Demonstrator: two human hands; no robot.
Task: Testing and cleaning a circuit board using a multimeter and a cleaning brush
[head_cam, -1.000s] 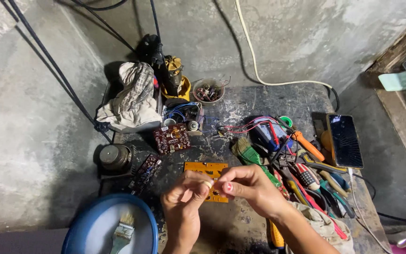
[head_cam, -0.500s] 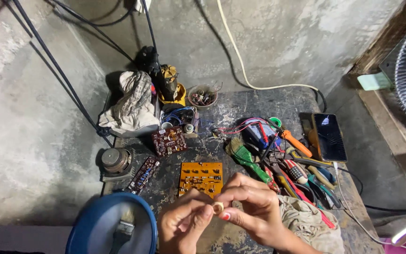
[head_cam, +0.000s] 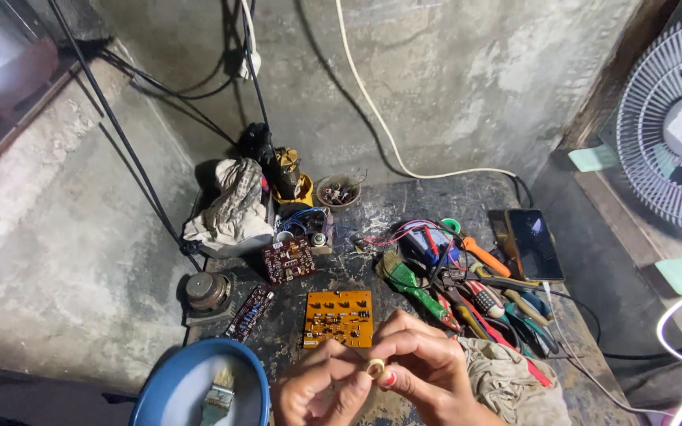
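- The left hand [head_cam: 321, 390] and the right hand [head_cam: 428, 371] meet just in front of the orange board [head_cam: 339, 318], fingers curled tight.
- Both pinch one small pale ring [head_cam: 375, 367] between their fingertips.
- A blue bowl [head_cam: 199, 386] sits left of the board; a phone [head_cam: 534, 244] lies far right of it.
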